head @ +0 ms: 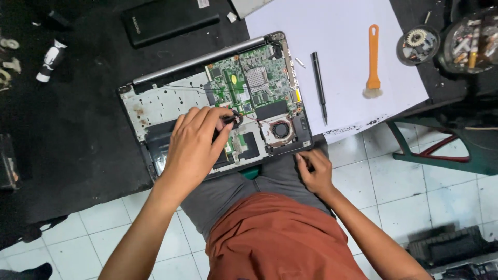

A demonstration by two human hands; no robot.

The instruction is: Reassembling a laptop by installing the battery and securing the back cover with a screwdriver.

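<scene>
An opened laptop (pixel 155 103) lies on the black table edge and my lap, its green circuit board (pixel 254 83) and small fan (pixel 280 129) exposed. My left hand (pixel 194 148) rests over the laptop's middle, fingertips pinched on a small black part (pixel 232 120) with thin wires running from it. My right hand (pixel 314 171) grips the laptop's near right corner, fingers curled under the edge.
A white sheet (pixel 332 31) at the right carries a black screwdriver (pixel 318 85) and an orange-handled brush (pixel 373 62). A black flat device (pixel 168 19) lies at the back. Round containers of small parts (pixel 417 44) sit far right. A green chair frame (pixel 441 150) stands on the tiled floor.
</scene>
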